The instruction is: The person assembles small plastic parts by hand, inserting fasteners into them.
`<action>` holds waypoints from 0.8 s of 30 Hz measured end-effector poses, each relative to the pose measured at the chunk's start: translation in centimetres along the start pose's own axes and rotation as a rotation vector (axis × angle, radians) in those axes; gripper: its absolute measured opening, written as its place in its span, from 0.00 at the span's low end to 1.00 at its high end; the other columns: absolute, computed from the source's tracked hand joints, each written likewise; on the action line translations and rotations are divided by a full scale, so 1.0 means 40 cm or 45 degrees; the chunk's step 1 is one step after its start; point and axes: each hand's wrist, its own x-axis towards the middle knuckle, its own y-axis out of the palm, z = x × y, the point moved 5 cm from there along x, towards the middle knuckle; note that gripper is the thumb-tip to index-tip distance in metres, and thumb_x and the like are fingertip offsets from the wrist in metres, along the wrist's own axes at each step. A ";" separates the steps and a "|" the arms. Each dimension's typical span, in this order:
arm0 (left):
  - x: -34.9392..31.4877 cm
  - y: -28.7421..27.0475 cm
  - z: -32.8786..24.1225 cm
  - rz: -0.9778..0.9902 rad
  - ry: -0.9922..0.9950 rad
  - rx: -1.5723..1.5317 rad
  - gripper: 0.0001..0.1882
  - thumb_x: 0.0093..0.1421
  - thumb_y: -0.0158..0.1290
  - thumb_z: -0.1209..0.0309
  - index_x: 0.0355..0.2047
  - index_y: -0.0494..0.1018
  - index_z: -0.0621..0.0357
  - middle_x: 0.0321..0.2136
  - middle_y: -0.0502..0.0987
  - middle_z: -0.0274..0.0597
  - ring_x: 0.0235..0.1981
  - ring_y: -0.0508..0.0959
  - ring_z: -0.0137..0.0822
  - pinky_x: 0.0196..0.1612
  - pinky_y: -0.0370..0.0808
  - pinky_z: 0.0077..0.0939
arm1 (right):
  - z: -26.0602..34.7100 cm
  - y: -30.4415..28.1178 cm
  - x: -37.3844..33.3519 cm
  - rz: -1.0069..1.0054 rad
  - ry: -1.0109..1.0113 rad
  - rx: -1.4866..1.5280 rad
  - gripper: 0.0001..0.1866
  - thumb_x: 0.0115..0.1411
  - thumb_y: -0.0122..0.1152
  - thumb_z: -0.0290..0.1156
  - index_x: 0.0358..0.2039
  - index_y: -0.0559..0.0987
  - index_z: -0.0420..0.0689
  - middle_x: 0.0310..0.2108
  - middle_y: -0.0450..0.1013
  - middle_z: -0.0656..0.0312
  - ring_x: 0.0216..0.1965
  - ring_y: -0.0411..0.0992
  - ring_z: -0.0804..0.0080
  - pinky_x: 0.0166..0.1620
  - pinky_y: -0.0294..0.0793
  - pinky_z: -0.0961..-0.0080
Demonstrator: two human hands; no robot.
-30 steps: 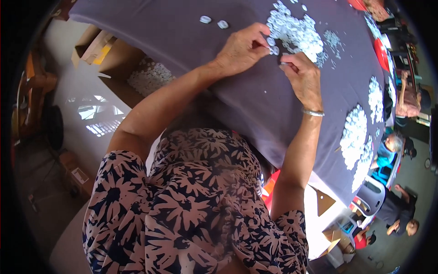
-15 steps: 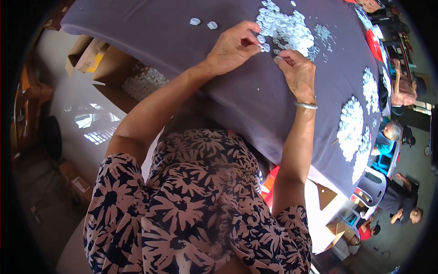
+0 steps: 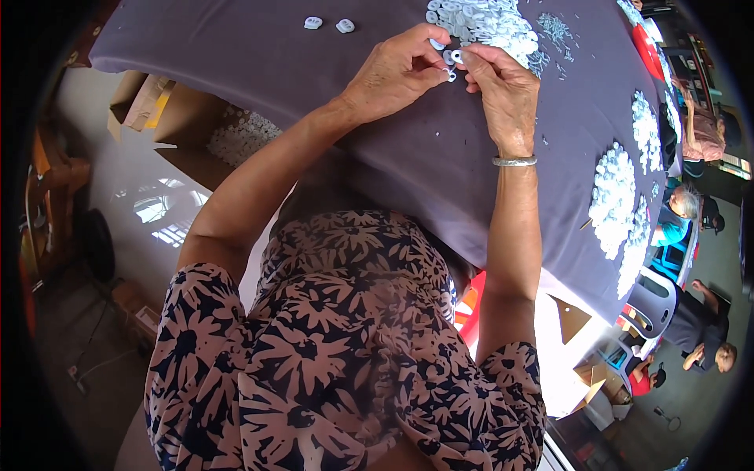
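Observation:
Above the dark tablecloth (image 3: 314, 74), my two hands are close together. My left hand (image 3: 393, 78) is closed in a pinch on a small white plastic piece (image 3: 451, 75) with a ring-like end. Between the thumb and finger of my right hand (image 3: 504, 94) is another small white piece (image 3: 457, 56) with a hole. Just beyond the fingers spreads a pile of white oval plastic pieces (image 3: 487, 23). Two single white ovals, one (image 3: 313, 23) beside the other (image 3: 345, 27), lie left of my left hand. Small thin metal-looking parts (image 3: 556, 30) are scattered right of the pile.
More heaps of white pieces (image 3: 614, 200) lie along the table's right side. Below the left edge stands an open cardboard box (image 3: 184, 161) holding many white pieces. A grey plastic chair (image 3: 653, 302) and several people are to the right, with another carton (image 3: 589, 385) on the floor.
My right hand has come in toward my left, and a white piece now shows in its pinch. The two hands are nearer each other. The whole view has shifted slightly.

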 end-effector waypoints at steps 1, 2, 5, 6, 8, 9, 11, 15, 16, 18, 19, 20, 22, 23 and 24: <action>-0.001 0.001 0.000 0.001 -0.001 0.000 0.19 0.55 0.55 0.75 0.47 0.66 0.59 0.28 0.78 0.37 0.31 0.77 0.27 0.38 0.73 0.22 | 0.000 0.001 -0.001 0.001 -0.005 -0.041 0.07 0.56 0.62 0.26 0.35 0.81 0.38 0.25 0.75 0.65 0.23 0.67 0.84 0.27 0.68 0.87; -0.002 0.001 -0.001 -0.003 -0.005 0.001 0.19 0.55 0.55 0.75 0.47 0.66 0.59 0.28 0.78 0.37 0.31 0.77 0.27 0.38 0.73 0.22 | -0.001 0.001 0.000 0.001 -0.005 -0.041 0.07 0.56 0.62 0.26 0.35 0.81 0.38 0.25 0.75 0.65 0.23 0.67 0.84 0.27 0.68 0.87; -0.002 0.000 -0.002 -0.002 -0.004 0.001 0.19 0.55 0.55 0.76 0.47 0.66 0.59 0.28 0.78 0.37 0.31 0.77 0.27 0.38 0.73 0.22 | -0.011 0.002 0.000 0.032 0.002 -0.018 0.07 0.55 0.63 0.26 0.35 0.81 0.39 0.24 0.75 0.66 0.24 0.67 0.85 0.27 0.68 0.87; -0.002 0.001 -0.002 0.004 -0.001 -0.001 0.19 0.55 0.55 0.76 0.47 0.66 0.59 0.28 0.78 0.37 0.31 0.77 0.27 0.38 0.73 0.22 | -0.014 0.002 0.000 0.030 -0.019 -0.031 0.06 0.54 0.63 0.26 0.33 0.81 0.40 0.23 0.75 0.67 0.23 0.68 0.86 0.26 0.68 0.88; -0.003 0.000 -0.004 -0.004 -0.009 0.007 0.19 0.55 0.55 0.76 0.47 0.66 0.59 0.28 0.78 0.37 0.31 0.77 0.27 0.38 0.73 0.22 | -0.014 0.001 0.002 0.028 -0.041 -0.045 0.05 0.53 0.64 0.26 0.32 0.82 0.42 0.22 0.75 0.68 0.22 0.69 0.86 0.25 0.69 0.88; -0.004 -0.001 -0.004 -0.012 -0.018 0.015 0.19 0.55 0.55 0.76 0.47 0.66 0.59 0.28 0.78 0.37 0.31 0.76 0.27 0.37 0.73 0.22 | -0.015 0.001 0.002 0.030 -0.028 -0.035 0.05 0.53 0.64 0.26 0.32 0.82 0.42 0.22 0.74 0.69 0.22 0.68 0.86 0.25 0.69 0.88; -0.003 -0.001 -0.001 -0.012 -0.006 -0.009 0.19 0.55 0.55 0.75 0.47 0.66 0.59 0.28 0.78 0.36 0.31 0.76 0.27 0.37 0.73 0.22 | -0.017 0.002 0.002 0.031 -0.015 -0.026 0.05 0.53 0.64 0.26 0.32 0.82 0.42 0.22 0.74 0.69 0.22 0.68 0.86 0.25 0.69 0.89; -0.006 -0.002 -0.006 0.011 -0.032 0.029 0.20 0.57 0.54 0.77 0.49 0.65 0.58 0.28 0.75 0.31 0.30 0.73 0.21 0.36 0.70 0.15 | -0.023 0.004 0.002 0.064 0.004 -0.013 0.06 0.54 0.63 0.26 0.33 0.81 0.41 0.23 0.74 0.68 0.23 0.67 0.86 0.26 0.68 0.88; -0.006 -0.002 -0.003 0.012 -0.035 0.029 0.20 0.57 0.54 0.77 0.49 0.65 0.58 0.28 0.75 0.31 0.30 0.73 0.21 0.36 0.70 0.15 | -0.023 0.007 0.001 0.103 -0.005 -0.024 0.06 0.55 0.62 0.25 0.34 0.81 0.40 0.24 0.74 0.68 0.23 0.66 0.85 0.27 0.67 0.88; -0.003 -0.002 0.001 0.006 -0.019 0.026 0.20 0.57 0.54 0.76 0.50 0.65 0.57 0.27 0.75 0.30 0.31 0.73 0.21 0.37 0.70 0.16 | -0.023 0.008 0.001 0.105 0.018 -0.022 0.05 0.55 0.62 0.25 0.33 0.81 0.40 0.24 0.74 0.68 0.23 0.66 0.85 0.27 0.67 0.88; -0.003 -0.002 0.003 0.007 -0.021 0.025 0.20 0.57 0.54 0.76 0.50 0.65 0.57 0.27 0.75 0.30 0.31 0.73 0.21 0.37 0.70 0.16 | -0.025 0.008 0.000 0.106 0.039 -0.021 0.05 0.55 0.62 0.25 0.33 0.81 0.40 0.25 0.73 0.68 0.23 0.66 0.85 0.27 0.67 0.88; -0.003 -0.004 0.002 -0.003 -0.022 0.033 0.20 0.56 0.55 0.76 0.49 0.66 0.58 0.27 0.76 0.32 0.30 0.74 0.23 0.36 0.71 0.18 | -0.026 0.009 0.000 0.105 0.042 -0.020 0.05 0.55 0.62 0.25 0.33 0.81 0.40 0.25 0.73 0.68 0.23 0.66 0.85 0.27 0.67 0.88; 0.000 -0.007 0.004 -0.010 -0.026 0.040 0.20 0.54 0.55 0.75 0.48 0.66 0.59 0.27 0.77 0.34 0.30 0.75 0.25 0.36 0.72 0.21 | -0.027 0.013 0.002 0.145 0.027 -0.021 0.05 0.55 0.61 0.24 0.33 0.81 0.40 0.25 0.73 0.68 0.23 0.66 0.85 0.27 0.67 0.88; 0.003 -0.008 0.005 -0.003 -0.024 0.025 0.20 0.54 0.55 0.75 0.48 0.66 0.59 0.28 0.77 0.35 0.30 0.75 0.26 0.35 0.72 0.21 | -0.026 0.013 0.002 0.145 0.029 -0.020 0.05 0.55 0.61 0.24 0.33 0.81 0.40 0.25 0.73 0.68 0.23 0.66 0.85 0.27 0.67 0.88; 0.004 -0.008 0.004 0.004 -0.022 0.009 0.21 0.54 0.55 0.75 0.49 0.66 0.59 0.29 0.77 0.36 0.29 0.75 0.26 0.35 0.72 0.21 | -0.024 0.016 0.002 0.178 0.027 -0.023 0.05 0.56 0.61 0.24 0.33 0.80 0.40 0.25 0.73 0.68 0.23 0.66 0.85 0.27 0.68 0.88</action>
